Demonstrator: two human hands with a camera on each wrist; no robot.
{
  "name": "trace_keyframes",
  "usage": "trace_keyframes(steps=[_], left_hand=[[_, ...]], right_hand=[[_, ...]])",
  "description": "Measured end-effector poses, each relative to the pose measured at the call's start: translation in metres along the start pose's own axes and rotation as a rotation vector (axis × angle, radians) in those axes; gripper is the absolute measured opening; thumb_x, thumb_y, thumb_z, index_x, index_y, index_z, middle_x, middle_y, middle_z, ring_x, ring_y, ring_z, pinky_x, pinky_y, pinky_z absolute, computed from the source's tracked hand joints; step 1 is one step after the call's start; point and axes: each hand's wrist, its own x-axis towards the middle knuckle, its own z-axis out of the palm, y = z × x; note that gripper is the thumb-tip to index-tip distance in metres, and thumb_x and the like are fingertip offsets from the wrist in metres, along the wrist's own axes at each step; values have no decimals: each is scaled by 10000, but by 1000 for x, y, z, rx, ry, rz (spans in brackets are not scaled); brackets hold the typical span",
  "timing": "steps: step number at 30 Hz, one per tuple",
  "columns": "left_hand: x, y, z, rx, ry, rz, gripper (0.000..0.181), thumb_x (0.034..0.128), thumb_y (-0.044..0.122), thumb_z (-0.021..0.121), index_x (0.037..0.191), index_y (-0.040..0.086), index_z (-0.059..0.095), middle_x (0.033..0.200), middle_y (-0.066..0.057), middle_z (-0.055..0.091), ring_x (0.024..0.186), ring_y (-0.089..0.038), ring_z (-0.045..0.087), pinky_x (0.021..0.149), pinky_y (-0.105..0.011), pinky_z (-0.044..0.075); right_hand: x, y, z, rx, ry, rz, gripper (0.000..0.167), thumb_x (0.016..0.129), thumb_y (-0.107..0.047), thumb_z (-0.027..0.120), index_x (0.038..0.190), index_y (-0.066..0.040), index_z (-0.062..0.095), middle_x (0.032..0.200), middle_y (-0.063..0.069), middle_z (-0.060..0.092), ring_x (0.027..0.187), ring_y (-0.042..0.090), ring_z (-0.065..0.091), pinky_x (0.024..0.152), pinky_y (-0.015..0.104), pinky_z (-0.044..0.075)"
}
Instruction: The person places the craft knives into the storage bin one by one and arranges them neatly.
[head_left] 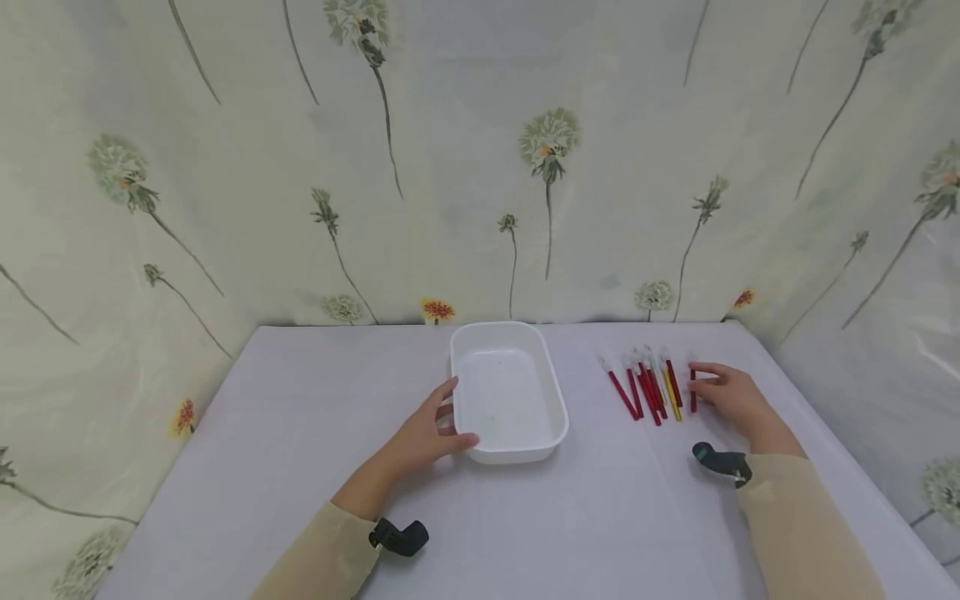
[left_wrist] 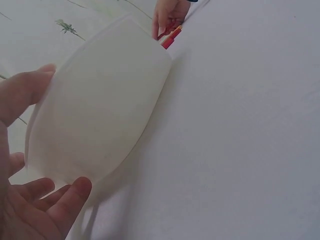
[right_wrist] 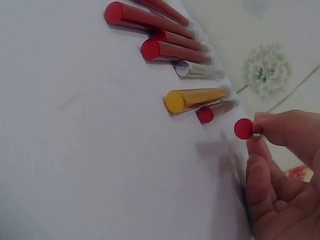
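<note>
A white rectangular tray (head_left: 510, 400) stands mid-table, its inside bare. My left hand (head_left: 427, 433) grips its left side, thumb on the near rim and fingers along the outer wall; the left wrist view shows the hand (left_wrist: 40, 200) at the tray's wall (left_wrist: 105, 100). To the right, my right hand (head_left: 731, 400) pinches a red stick (head_left: 693, 392) between thumb and fingers. In the right wrist view the red end of that stick (right_wrist: 244, 129) points at the camera, held by the hand (right_wrist: 280, 170), apart from the other sticks.
Several red sticks (head_left: 622, 393), a yellow stick (head_left: 672, 396) and a silver one (right_wrist: 195, 69) lie in a loose group between the tray and my right hand. A flower-patterned cloth (head_left: 465, 167) hangs behind the white table (head_left: 562, 533) and at its sides.
</note>
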Motion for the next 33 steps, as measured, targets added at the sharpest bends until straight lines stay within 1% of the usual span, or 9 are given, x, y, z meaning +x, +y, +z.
trace_keyframes(steps=[3, 6, 8, 14, 20, 24, 29, 33], left_hand=[[0, 1, -1, -10, -4, -2, 1049, 800, 327, 859, 1604, 234, 191, 1597, -160, 317, 1280, -362, 561, 984, -444, 525], [0, 0, -1, -16, -4, -2, 1050, 798, 324, 862, 1603, 236, 193, 1594, -163, 324, 1278, -363, 563, 984, -447, 524], [0, 0, -1, -19, -3, 2, 1050, 798, 318, 862, 1604, 233, 194, 1593, -166, 325, 1280, -362, 561, 983, -445, 525], [2, -3, -1, -24, -3, 14, 1048, 802, 300, 861, 1605, 228, 192, 1592, -174, 324, 1279, -366, 561, 978, -441, 529], [1, -3, -1, -37, -5, 9, 1059, 799, 301, 863, 1609, 244, 185, 1565, -198, 364, 1261, -375, 576, 966, -447, 536], [1, -3, -1, -37, -2, 6, 1056, 801, 300, 861, 1610, 248, 185, 1561, -200, 370, 1258, -379, 577, 964, -453, 537], [0, -2, 0, -44, 2, -1, 1051, 802, 300, 861, 1609, 250, 189, 1561, -198, 372, 1263, -378, 573, 968, -459, 533], [0, -2, 0, -54, -2, -3, 1051, 802, 287, 861, 1609, 254, 188, 1565, -193, 366, 1269, -377, 568, 969, -459, 532]], right_hand=[[-3, 1, -2, 39, -12, 13, 690, 1002, -427, 583, 1548, -75, 351, 1444, 325, 445, 1270, 444, 487, 1058, 608, 411], [-6, 1, -2, 67, -17, 33, 713, 993, -439, 594, 1555, -81, 338, 1459, 335, 424, 1291, 450, 468, 1081, 618, 381], [-9, 0, -2, 74, -16, 38, 722, 991, -439, 597, 1554, -71, 334, 1462, 343, 416, 1294, 452, 466, 1079, 616, 384], [-18, -8, -1, 90, -10, 45, 674, 1005, -379, 589, 1544, -55, 347, 1465, 349, 408, 1261, 437, 482, 1069, 581, 413], [-29, -22, 1, 174, -30, 74, 671, 1021, -362, 571, 1564, -67, 308, 1563, 315, 268, 1326, 434, 407, 1117, 566, 377], [-38, -33, 1, 196, -54, 55, 662, 1029, -343, 561, 1565, -57, 298, 1592, 309, 204, 1385, 454, 356, 1132, 565, 352], [-48, -48, 3, 185, -65, 15, 642, 1036, -337, 549, 1556, -40, 316, 1592, 309, 202, 1375, 452, 371, 1121, 555, 373], [-56, -61, 7, 196, -81, -21, 641, 1034, -334, 553, 1550, -29, 323, 1593, 305, 206, 1387, 451, 359, 1125, 549, 364]])
